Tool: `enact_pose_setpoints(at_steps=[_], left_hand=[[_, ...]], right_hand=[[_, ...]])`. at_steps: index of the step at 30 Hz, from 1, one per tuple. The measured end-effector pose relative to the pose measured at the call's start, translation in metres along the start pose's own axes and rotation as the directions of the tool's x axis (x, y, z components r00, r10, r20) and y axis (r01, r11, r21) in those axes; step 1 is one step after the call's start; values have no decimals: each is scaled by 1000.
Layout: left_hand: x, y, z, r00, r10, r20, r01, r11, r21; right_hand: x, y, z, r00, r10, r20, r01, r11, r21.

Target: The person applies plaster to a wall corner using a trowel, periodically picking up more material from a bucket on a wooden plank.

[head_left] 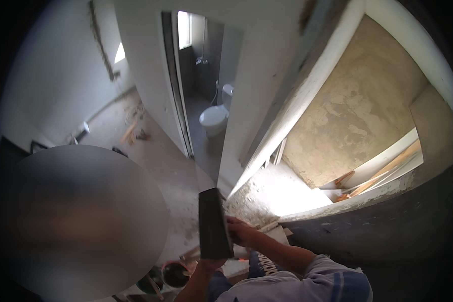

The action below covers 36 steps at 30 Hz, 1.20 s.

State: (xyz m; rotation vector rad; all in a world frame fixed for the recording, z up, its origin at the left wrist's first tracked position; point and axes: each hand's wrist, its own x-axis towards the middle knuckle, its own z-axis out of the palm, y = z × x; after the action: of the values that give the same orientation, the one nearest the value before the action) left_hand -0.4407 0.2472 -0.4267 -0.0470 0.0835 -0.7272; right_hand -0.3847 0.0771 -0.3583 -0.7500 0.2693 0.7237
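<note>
A dark grey rectangular board (212,224), perhaps a float, is held upright in front of my body. My left hand (212,263) grips it at the lower end, with most of its fingers hidden by the board. Against the board's right side is my right hand (240,232), its fingers bent and partly out of sight behind the edge. What exactly the board is, I cannot make out.
A large blurred patch covers the lower left. Rounded dark containers (176,274) stand near my feet. Ahead, a doorway shows a white toilet (214,117). Rubble (132,132) lies on the left floor. To the right, wooden planks (387,168) lie beyond an opening's ledge (357,204).
</note>
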Motion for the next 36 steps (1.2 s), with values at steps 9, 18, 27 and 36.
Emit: enact_pose_setpoints(at_steps=[9, 18, 27, 36], left_hand=[[236, 124, 259, 901, 122, 417, -98, -878, 469], [421, 53, 571, 404, -440, 802, -236, -897, -373], [431, 56, 577, 403, -505, 763, -63, -847, -528], [449, 59, 577, 305, -545, 781, -274, -836, -476]], right_hand=[[-135, -358, 27, 11, -958, 287, 306, -270, -913], [-163, -573, 151, -418, -623, 662, 41, -741, -671], [-98, -510, 69, -156, -854, 496, 59, -509, -859], [-4, -321, -142, 135, -972, 190, 112, -176, -978]])
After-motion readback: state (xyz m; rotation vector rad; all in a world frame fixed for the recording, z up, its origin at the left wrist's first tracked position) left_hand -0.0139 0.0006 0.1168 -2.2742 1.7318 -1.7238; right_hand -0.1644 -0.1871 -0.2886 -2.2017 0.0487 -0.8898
